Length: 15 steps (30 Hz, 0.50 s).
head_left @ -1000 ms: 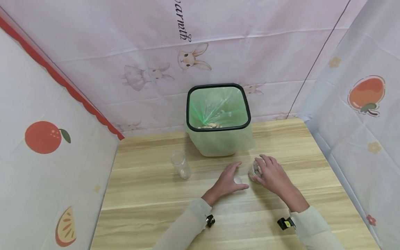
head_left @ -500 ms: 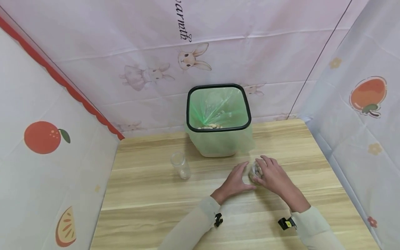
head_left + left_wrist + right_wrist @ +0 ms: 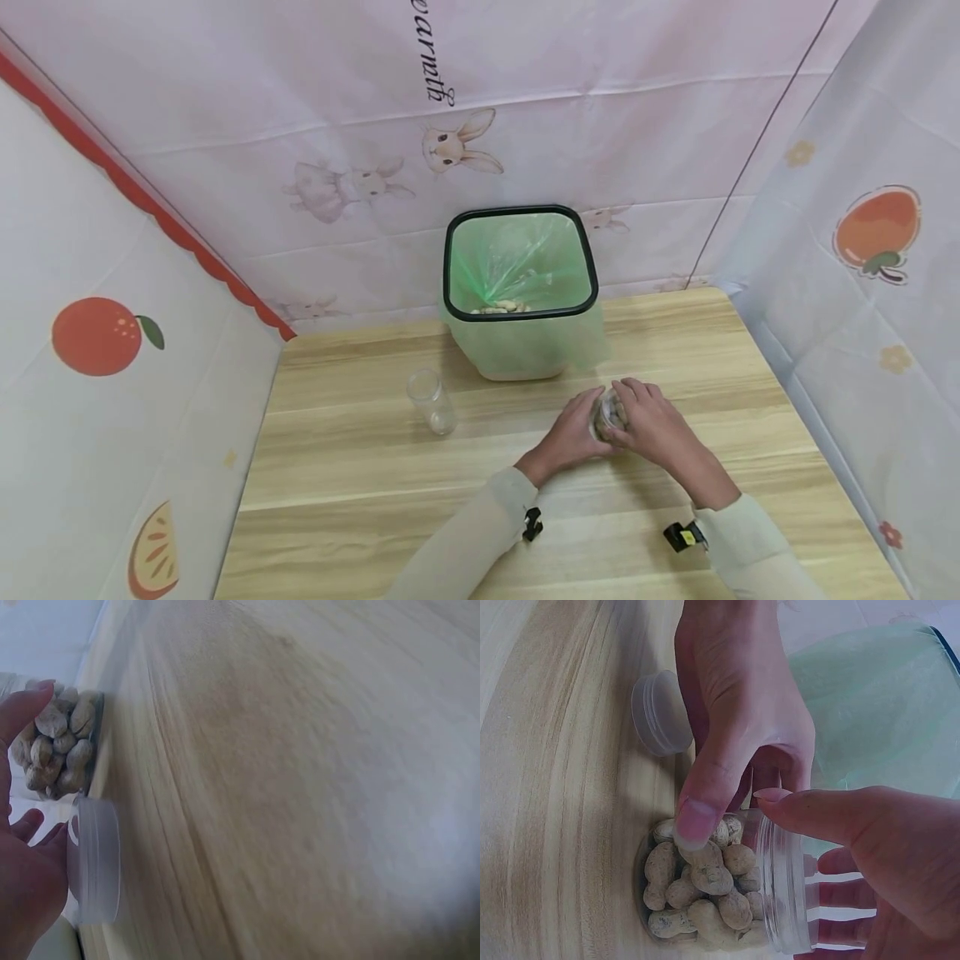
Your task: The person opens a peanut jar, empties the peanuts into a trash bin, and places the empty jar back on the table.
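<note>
An uncapped clear jar (image 3: 604, 417) filled with unshelled peanuts (image 3: 705, 879) stands upright on the wooden table between my two hands. My left hand (image 3: 572, 433) grips its near left side, the thumb pressed on the jar wall in the right wrist view. From the right, my right hand (image 3: 660, 427) holds the jar around its rim, thumb on one side and fingers on the other. Beside my left hand, a translucent round lid (image 3: 97, 861) lies on the table. The head view hides that lid behind my left hand.
Left of my hands stands a second clear jar (image 3: 432, 403), with no peanuts visible inside. At the back of the table is a bin (image 3: 519, 343) with a green liner and black rim, some peanuts in it. Printed cloth walls (image 3: 360, 250) border the table.
My left hand has moved right, over past the lid, and now grips the peanut jar. My right hand has stayed on the jar, which has hardly moved.
</note>
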### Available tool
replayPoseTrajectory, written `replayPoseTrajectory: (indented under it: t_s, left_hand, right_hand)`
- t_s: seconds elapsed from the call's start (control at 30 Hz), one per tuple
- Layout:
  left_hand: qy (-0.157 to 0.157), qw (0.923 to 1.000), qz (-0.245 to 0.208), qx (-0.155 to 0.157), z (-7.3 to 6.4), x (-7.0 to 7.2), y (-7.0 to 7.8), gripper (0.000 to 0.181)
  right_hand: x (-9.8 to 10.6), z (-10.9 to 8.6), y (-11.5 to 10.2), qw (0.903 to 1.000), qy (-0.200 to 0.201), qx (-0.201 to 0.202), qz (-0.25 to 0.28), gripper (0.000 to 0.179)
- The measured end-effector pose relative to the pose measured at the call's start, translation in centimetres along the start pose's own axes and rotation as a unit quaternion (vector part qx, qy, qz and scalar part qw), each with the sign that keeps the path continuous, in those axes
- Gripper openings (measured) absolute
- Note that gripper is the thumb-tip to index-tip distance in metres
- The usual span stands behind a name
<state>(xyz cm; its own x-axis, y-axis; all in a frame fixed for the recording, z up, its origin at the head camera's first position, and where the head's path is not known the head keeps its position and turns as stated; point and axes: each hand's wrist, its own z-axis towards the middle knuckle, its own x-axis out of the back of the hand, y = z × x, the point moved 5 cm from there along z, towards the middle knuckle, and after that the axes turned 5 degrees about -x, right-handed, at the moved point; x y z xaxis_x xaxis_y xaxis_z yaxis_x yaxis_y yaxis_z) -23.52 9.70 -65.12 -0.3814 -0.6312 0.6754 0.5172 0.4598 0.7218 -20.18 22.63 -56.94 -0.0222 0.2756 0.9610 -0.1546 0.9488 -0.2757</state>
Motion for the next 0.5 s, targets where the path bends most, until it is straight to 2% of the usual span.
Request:
replayPoseTrajectory:
  t_s: [0.23,0.5]
  left_hand:
    - [-0.012,0.9996,-0.023,-0.012,0.6,-0.56,0.14,0.101]
    - [-0.016,0.9992,-0.037,0.002,0.88,-0.7,0.16,0.095]
  right_hand:
    - [0.09,0.24,-0.04,1.0,0.003,0.001,-0.009,0.082]
    - [0.25,0.59,-0.1,0.9998,-0.008,-0.011,-0.016,0.082]
